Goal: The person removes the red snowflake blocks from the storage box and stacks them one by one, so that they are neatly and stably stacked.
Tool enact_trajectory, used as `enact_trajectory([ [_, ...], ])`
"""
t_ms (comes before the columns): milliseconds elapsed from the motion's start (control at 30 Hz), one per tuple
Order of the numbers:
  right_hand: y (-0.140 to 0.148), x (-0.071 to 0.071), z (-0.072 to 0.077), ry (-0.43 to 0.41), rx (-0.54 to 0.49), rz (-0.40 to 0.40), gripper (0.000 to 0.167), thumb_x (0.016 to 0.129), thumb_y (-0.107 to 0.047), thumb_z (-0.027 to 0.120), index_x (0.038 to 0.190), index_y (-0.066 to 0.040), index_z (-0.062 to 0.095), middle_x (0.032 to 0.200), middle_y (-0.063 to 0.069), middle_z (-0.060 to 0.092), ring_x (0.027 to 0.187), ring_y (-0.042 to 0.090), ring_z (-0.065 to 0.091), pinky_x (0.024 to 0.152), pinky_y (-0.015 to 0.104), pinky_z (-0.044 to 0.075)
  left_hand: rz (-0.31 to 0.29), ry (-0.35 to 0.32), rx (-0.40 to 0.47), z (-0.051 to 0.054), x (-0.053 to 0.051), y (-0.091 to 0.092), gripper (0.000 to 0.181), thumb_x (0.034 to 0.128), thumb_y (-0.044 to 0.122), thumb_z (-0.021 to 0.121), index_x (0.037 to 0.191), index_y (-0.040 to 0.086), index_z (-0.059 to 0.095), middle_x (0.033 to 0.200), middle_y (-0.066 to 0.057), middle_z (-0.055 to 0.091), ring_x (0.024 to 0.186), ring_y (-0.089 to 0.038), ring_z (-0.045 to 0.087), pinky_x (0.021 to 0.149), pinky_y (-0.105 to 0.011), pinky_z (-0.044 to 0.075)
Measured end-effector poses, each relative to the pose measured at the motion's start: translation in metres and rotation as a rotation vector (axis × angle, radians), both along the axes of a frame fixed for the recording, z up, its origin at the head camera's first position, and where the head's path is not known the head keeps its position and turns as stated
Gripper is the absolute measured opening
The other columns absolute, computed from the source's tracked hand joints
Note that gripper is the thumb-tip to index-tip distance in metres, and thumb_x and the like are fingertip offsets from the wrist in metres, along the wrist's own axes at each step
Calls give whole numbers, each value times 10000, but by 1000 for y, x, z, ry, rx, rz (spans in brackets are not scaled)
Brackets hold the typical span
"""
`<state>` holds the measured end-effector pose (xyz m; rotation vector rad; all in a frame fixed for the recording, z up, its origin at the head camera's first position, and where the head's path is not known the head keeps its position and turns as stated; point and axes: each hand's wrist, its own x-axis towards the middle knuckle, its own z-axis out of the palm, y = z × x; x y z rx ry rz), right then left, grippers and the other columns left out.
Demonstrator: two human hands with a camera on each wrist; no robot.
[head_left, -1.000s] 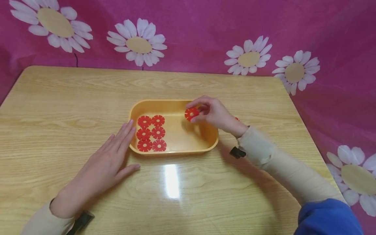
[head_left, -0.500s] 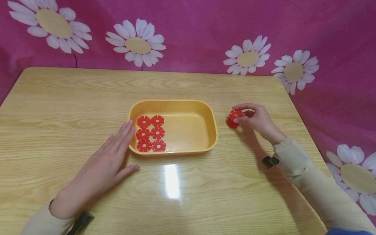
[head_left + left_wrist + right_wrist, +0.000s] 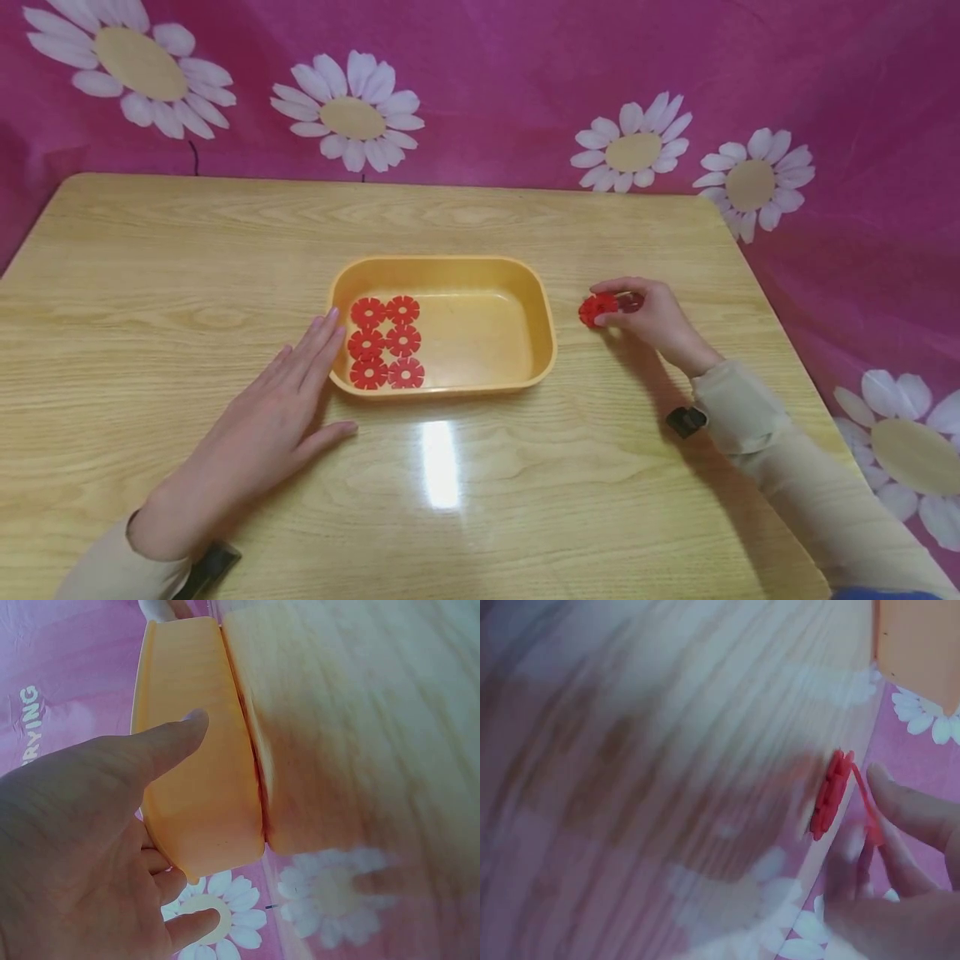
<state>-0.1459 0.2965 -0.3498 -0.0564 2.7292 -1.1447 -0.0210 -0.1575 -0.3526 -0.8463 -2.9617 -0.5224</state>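
In the head view, my left hand [image 3: 258, 421] lies with straight fingers against the left end of a yellow plastic tub [image 3: 543, 317]. Several red notched, flower-shaped plastic discs [image 3: 357, 343] lie flat in the tub's left half. To the right of the tub, my right hand [image 3: 660, 321] pinches a red flower-shaped disc [image 3: 865, 801] between thumb and fingers. Just beside that disc, a small stack of red discs [image 3: 830, 799] rests on the table. From the head view, the held disc and the stack overlap, and the fingers partly cover them.
Under everything is a light wooden table [image 3: 480, 212] that reflects a bright patch of light. Behind it hangs a magenta cloth [image 3: 495, 75] printed with white daisies. Dark straps [image 3: 686, 421] show at both wrists.
My right hand has carried the red disc from above the tub's right part out to the right, then down against the stack on the table. The left hand and tub stay put.
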Motion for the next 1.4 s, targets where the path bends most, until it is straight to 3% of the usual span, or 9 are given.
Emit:
enact_trajectory([
  [233, -2, 2, 4, 51, 30, -9, 419, 861, -62, 756, 1262, -18, 641, 1215, 197, 599, 1056, 331, 540, 955, 443, 469, -7, 24, 2, 0, -1, 0, 1009, 897, 436, 694, 1570, 28, 63, 1642, -88, -38, 1493, -270, 61, 1169, -534, 203],
  [367, -10, 5, 13, 74, -13, 8, 434, 867, -62, 750, 1284, -37, 633, 1233, 186, 563, 1075, 334, 552, 978, 493, 485, -8, 25, 7, 0, 0, 0, 1013, 894, 433, 698, 1571, 31, 59, 1643, -87, -38, 1494, -268, 62, 1170, -532, 203],
  [600, -46, 9, 29, 183, -134, 114, 418, 826, 28, 759, 1231, 7, 655, 1177, 164, 594, 1044, 351, 584, 948, 389, 513, -2, 22, 9, 0, 0, -1, 1016, 896, 432, 698, 1574, 42, 49, 1645, -74, -40, 1495, -256, 59, 1175, -518, 196],
  [767, -78, 11, 35, 215, -264, 222, 415, 784, 106, 761, 1184, 56, 663, 1118, 204, 606, 974, 340, 594, 889, 318, 531, 0, 10, 2, 0, 0, -1, 1014, 895, 437, 697, 1574, 43, 54, 1645, -74, -40, 1495, -258, 57, 1176, -520, 193],
  [967, -120, 12, 35, 180, -332, 339, 410, 758, 109, 780, 1150, 63, 670, 1092, 246, 610, 960, 404, 588, 875, 451, 523, -4, 14, 2, -1, 0, -1, 1009, 894, 438, 698, 1570, 27, 72, 1643, -88, -33, 1495, -266, 58, 1169, -535, 204],
  [1200, -165, 13, 21, 123, -310, 489, 380, 774, 84, 780, 1138, 56, 674, 1116, 202, 658, 954, 355, 615, 856, 344, 541, -17, 36, 15, -3, -1, -1, 1017, 881, 429, 715, 1567, 15, 89, 1643, -102, -13, 1494, -271, 70, 1167, -537, 210],
  [1400, -192, 18, 9, 12, -269, 575, 381, 791, 37, 788, 1158, 13, 684, 1074, 131, 675, 899, 234, 625, 811, 249, 551, -11, 23, 13, -3, -1, -1, 1022, 881, 436, 714, 1569, 23, 81, 1643, -96, -16, 1494, -264, 66, 1164, -541, 213],
])
